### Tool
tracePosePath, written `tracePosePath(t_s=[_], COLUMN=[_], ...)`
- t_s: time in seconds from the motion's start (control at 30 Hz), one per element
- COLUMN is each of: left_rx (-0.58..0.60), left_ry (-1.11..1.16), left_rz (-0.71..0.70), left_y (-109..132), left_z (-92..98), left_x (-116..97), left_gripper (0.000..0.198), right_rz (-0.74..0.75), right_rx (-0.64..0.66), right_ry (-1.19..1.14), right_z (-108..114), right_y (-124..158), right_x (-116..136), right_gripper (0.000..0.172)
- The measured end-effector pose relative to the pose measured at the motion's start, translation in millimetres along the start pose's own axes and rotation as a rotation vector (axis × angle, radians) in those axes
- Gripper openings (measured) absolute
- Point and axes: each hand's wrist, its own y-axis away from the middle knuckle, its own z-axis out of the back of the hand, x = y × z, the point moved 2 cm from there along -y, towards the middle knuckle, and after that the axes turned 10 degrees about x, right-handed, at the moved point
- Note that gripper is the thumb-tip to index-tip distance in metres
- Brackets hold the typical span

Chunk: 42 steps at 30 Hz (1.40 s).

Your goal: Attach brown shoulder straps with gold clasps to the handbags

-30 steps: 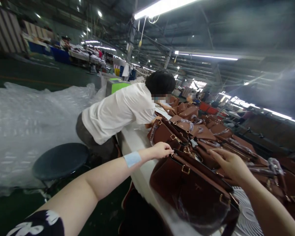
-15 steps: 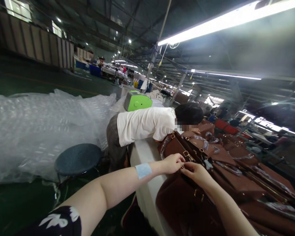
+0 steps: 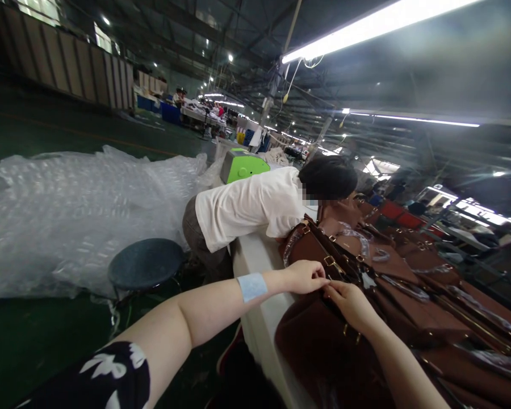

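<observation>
My left hand is pinched closed over the near brown leather bag, its fingertips meeting those of my right hand. My right hand is closed too, thumb and fingers pressed together. Whatever lies between the fingertips is too small to make out. Gold buckles and dark straps show just beyond the hands. A silvery star-shaped tag hangs to the right of them. More brown bags with plastic-wrapped handles lie to the right.
A person in a white shirt leans over the white table ahead. At left are a round dark stool and a large heap of bubble wrap. A green machine stands behind the person.
The camera view has shifted slightly. The person's head is turned further down over the bags. My hands stay together at the near bag, with the right fingers drawn closer together.
</observation>
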Motion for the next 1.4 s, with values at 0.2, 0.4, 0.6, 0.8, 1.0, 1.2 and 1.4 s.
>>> tracePosePath(t_s=[0.2,0.4,0.6,0.8,1.0,1.2,1.4], left_rx=[0.026,0.24,0.075,-0.129,-0.114,-0.053,-0.136], left_ry=[-0.129,0.05,0.141,0.226,0.35,0.613,0.532], left_rz=[-0.098,-0.026,-0.003,0.222,0.246,0.406,0.37], left_y=[0.1,-0.7,6.6,27.1,25.9,18.1,23.6], left_z=[6.6,7.7,0.8,-23.4,-36.6,-39.7,-34.0], left_x=[-3.4,3.7,20.6,38.2,31.4,32.7,28.5], left_gripper=[0.016,0.012,0.017,0.02,0.013,0.018,0.012], right_rz=[0.011,0.061,0.04,0.06,0.054,0.043,0.029], right_rx=[0.009,0.037,-0.027,-0.035,-0.019,-0.037,-0.053], right_ry=[-0.005,-0.045,0.027,0.1,0.119,0.131,0.127], right_z=[-2.4,-6.9,-5.3,-0.3,-5.6,-9.4,-11.3], right_y=[-0.7,-1.1,-4.3,-17.8,-18.9,-15.6,-15.8], right_x=[-2.0,-3.2,-3.9,1.7,0.7,1.5,-1.6], right_gripper=[0.044,0.03,0.029,0.027,0.032,0.03,0.031])
